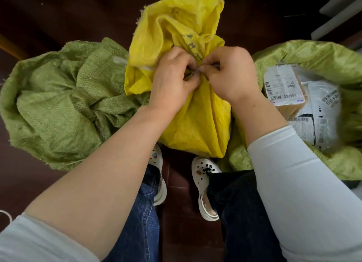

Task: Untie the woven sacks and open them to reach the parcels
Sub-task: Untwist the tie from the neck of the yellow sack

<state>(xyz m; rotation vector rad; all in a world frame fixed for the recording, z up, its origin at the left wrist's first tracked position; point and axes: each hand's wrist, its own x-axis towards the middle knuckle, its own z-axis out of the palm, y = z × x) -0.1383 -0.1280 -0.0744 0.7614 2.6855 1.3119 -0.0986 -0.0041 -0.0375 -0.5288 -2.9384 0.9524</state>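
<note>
Underfoot: dark red-brown floor | three sacks standing | grey rails top-right

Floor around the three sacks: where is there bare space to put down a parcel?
Bare dark floor lies beyond the left green sack and left of the yellow sack, and also near the left edge below that green sack. The middle is crowded: both hands, left and right, work the yellow sack's neck, and the open green sack crowds the right.
</note>
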